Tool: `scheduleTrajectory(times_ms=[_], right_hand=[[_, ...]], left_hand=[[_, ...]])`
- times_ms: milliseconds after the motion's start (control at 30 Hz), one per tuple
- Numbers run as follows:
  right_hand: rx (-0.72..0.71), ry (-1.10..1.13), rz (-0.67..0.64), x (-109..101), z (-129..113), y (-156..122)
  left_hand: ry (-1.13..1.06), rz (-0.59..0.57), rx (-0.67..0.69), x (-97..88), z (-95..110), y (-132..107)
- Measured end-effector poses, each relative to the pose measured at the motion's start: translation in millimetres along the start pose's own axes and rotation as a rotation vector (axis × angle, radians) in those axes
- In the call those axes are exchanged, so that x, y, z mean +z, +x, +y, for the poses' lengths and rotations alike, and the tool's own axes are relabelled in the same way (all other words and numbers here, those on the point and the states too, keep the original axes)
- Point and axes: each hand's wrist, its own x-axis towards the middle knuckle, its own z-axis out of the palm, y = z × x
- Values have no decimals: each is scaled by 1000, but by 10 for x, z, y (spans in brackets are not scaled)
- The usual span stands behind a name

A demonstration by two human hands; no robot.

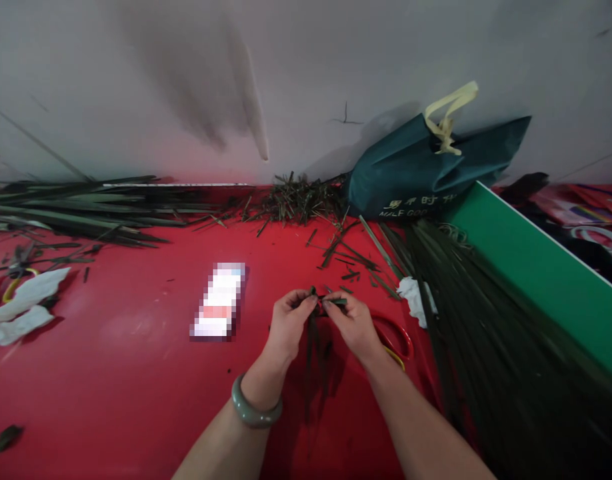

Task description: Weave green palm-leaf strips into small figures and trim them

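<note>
My left hand point(290, 325) pinches dark green leaf strips point(310, 363) at the middle of the red table, and their ends hang down blurred between my wrists. Close against it, my right hand point(355, 325) is closed on the same strips, with one short end point(339, 302) sticking out to the right. A small red bit shows between my fingertips, too small to make out. Partly under my right hand lies a pair of scissors with red and yellow handles point(409, 340); its blades are mostly hidden.
A lit phone point(219, 300) lies left of my hands. Leaf clippings point(299, 200) are heaped by the wall, beside a dark green bag point(401, 163). Long leaves point(471, 333) line a green panel point(546, 267) at right; crumpled tissue point(415, 299) lies near them. More leaves point(76, 207) are at left.
</note>
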Motion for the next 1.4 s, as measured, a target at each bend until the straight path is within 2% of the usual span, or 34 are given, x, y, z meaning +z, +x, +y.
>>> scheduleTrajectory(times_ms=[200,333,467,533,700,767,1000,1400], right_hand=[[6,-88,-7,33,-8,-14],[16,-32,-17,6,-9,2],[6,115,103,-75,-2,28],[-7,152,124,-106,11,35],[49,64,-81,-110,50,38],[73,90,-117,-103,54,39],[163,193,-176,-96,-30,39],[235,257,-172,-121,-68,33]], left_hand=[[-68,4,-22,-8,-14,20],[-83,-37,-46,-53,-23,57],[-19,-67,-35,-90,-9,78],[42,-70,-26,-80,9,65],[130,-114,-33,-28,50,17],[127,-123,-23,-27,49,15],[102,-160,-17,-43,45,11],[142,-203,-5,-40,53,6]])
